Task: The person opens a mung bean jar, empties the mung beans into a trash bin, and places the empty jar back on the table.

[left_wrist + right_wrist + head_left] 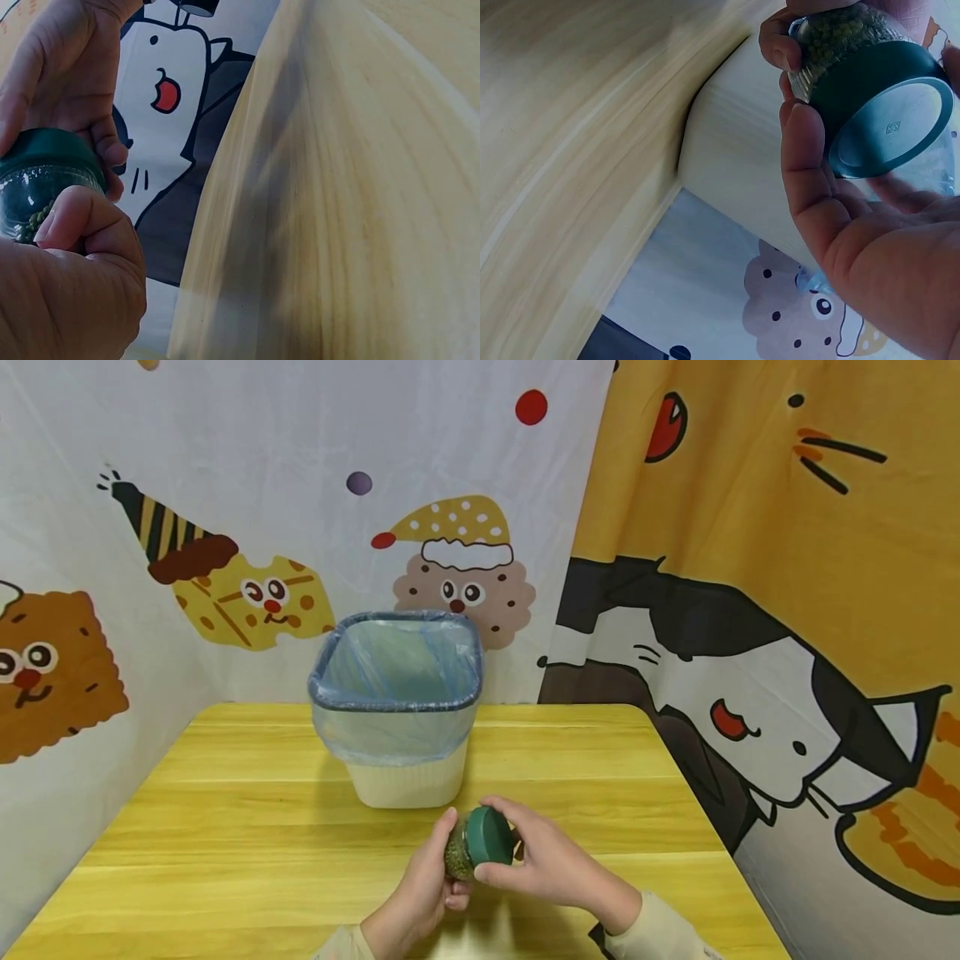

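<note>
A small clear jar (458,853) of green beans or similar small green grains is held above the table, tilted so that its dark green lid (491,837) faces right. My left hand (426,878) grips the jar's body, thumb along its upper side. With thumb and fingers around the rim, my right hand (551,860) holds the lid. In the right wrist view, the lid (889,112) sits on the jar (847,34), its flat top facing the camera. The left wrist view shows the grains (34,221) through the clear wall, partly covered by my left fingers.
A cream bin (408,785) lined with a translucent blue bag (390,735) stands on the table just beyond my hands. The yellow wood-grain table (225,827) stretches to both sides. Cartoon-printed curtains (300,427) hang behind it and along the right.
</note>
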The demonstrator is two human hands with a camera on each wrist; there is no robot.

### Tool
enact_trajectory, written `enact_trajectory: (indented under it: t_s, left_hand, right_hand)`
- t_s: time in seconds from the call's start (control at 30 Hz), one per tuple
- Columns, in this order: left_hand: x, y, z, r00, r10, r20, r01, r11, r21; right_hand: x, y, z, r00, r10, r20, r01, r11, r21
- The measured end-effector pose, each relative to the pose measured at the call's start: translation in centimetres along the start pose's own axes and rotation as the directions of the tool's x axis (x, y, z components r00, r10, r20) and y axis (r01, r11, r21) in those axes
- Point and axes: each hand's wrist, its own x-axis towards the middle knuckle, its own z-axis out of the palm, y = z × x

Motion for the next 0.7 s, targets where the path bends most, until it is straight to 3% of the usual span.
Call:
enact_trajectory:
  t_s: [0.2, 0.33, 0.5, 0.7]
  left_hand:
    - [0.00, 0.00, 0.08, 1.000, 0.003, -0.006, -0.003, 1.000, -0.002]
    - [0.02, 0.00, 0.09, 1.000, -0.003, -0.007, 0.003, 1.000, -0.001]
    - [0.04, -0.01, 0.06, 1.000, -0.008, -0.004, 0.008, 1.000, -0.002]
    - [0.03, 0.03, 0.11, 1.000, -0.002, 0.005, 0.002, 1.000, -0.010]
  right_hand:
    - [0.07, -0.38, 0.03, 0.994, 0.109, 0.002, -0.109, 0.991, 0.073]
    - [0.08, -0.50, 0.08, 0.991, 0.131, 0.000, -0.131, 0.988, 0.083]
    - [0.02, -0.38, 0.13, 0.994, 0.108, -0.016, -0.107, 0.993, 0.054]
    - [-0.09, -0.21, 0.14, 1.000, 0.021, -0.021, -0.021, 1.000, 0.004]
